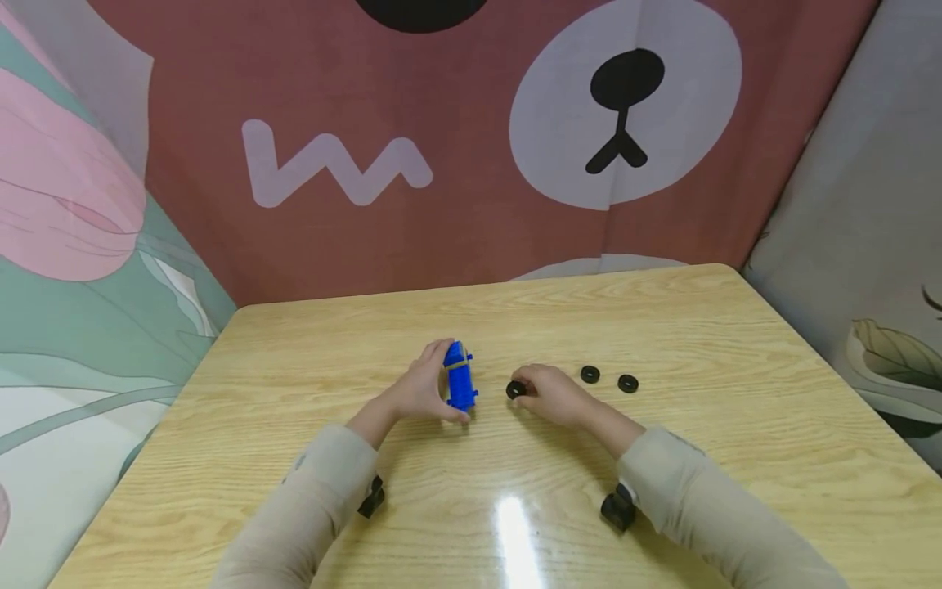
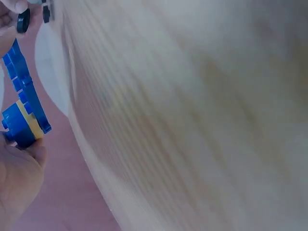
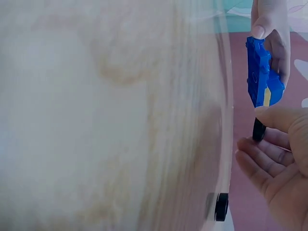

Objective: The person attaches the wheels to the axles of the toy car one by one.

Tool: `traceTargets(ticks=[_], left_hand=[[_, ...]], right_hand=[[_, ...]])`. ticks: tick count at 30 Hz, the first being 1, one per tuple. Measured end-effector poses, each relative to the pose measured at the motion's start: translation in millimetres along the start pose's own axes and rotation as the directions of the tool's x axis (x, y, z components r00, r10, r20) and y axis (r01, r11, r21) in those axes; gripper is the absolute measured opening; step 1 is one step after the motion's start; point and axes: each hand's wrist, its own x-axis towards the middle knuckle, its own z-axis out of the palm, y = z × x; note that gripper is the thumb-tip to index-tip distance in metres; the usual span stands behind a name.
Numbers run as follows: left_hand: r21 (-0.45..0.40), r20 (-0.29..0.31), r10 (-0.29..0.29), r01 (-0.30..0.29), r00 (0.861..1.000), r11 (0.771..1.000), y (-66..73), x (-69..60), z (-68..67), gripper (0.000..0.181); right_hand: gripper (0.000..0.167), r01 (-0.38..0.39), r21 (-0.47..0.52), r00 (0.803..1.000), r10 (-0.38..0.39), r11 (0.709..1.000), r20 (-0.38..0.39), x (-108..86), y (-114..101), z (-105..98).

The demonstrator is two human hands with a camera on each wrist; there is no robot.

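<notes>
The left hand [image 1: 425, 388] grips a blue toy block vehicle [image 1: 461, 386] with a yellow layer near one end, its fingers at the far end and thumb at the near end. In the left wrist view, studs show on the vehicle [image 2: 25, 86]. To its right, the right hand [image 1: 555, 396] pinches a black ring-shaped wheel [image 1: 516, 390] between thumb and fingers. The right wrist view shows that wheel [image 3: 259, 130] under the thumb, separate from the vehicle in the head view.
Two more black wheels [image 1: 590, 374] [image 1: 628, 383] lie on the wooden table [image 1: 331, 343], to the right of the right hand. Behind the table hangs a reddish cloth [image 1: 456, 237] with a printed bear face. Dark wrist cameras [image 1: 372, 497] [image 1: 618, 508] are under both sleeves.
</notes>
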Motion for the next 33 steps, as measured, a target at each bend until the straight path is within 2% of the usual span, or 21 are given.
traceTargets(ticks=[6, 13, 27, 33], left_hand=[[-0.065, -0.024, 0.023, -0.025, 0.999, 0.998, 6.9, -4.5, 3.0, 0.115], [-0.123, -0.076, 0.041, -0.050, 0.996, 0.991, 9.6, -7.8, 2.7, 0.113], [-0.179, -0.094, 0.051, -0.067, 0.994, 0.982, 14.0, -14.8, 0.6, 0.112], [-0.197, -0.102, 0.061, -0.081, 0.993, 0.977, 16.8, -16.1, 1.3, 0.112]], right_hand=[[0.026, -0.002, 0.114, 1.000, 0.005, 0.993, -0.027, -2.8, -6.2, 1.1], [0.029, -0.036, 0.178, 0.998, 0.043, 0.983, -0.035, -4.8, -11.6, -0.4], [0.032, 0.073, 0.169, 0.993, -0.056, 0.983, -0.102, -10.7, -29.4, -8.0], [0.030, 0.114, 0.211, 0.989, -0.090, 0.971, -0.121, -12.8, -34.4, -9.2]])
